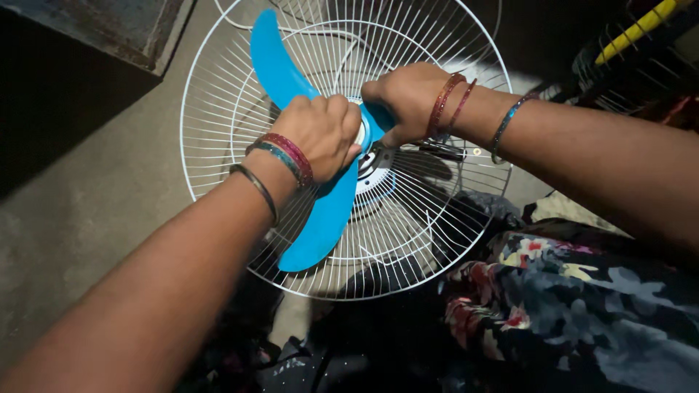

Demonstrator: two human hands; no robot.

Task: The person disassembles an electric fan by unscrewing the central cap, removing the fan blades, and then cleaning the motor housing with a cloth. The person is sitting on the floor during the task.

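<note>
Floor: bare grey concrete floor (95,204), dim and rough, running off to the left under the work.
Room: a dark slab (109,25) with a worn edge sits top left; a second dark wire guard (626,80) and a yellow rod (641,28) crowd the top right corner.
Fan guard: white wire fan guard (437,240), round, lying face-up over the floor and partly across the person's lap.
Blade: blue fan blade (320,218) sits inside the guard at its centre — one lobe points up-left, another down toward the lap.
Left hand: left hand (320,135) curled closed over the blade's hub, knuckles up, bangles on the wrist.
Right hand: right hand (408,98) gripping the hub from the other side, fingers wrapped down — the two hands nearly touch.
Open room: free floor to the left of the guard's rim; the right side is tight against the floral cloth (568,298).
Hidden: the hub is covered by both hands, a third lobe cannot be made out, and the lower middle of the view is too dark to read.
</note>
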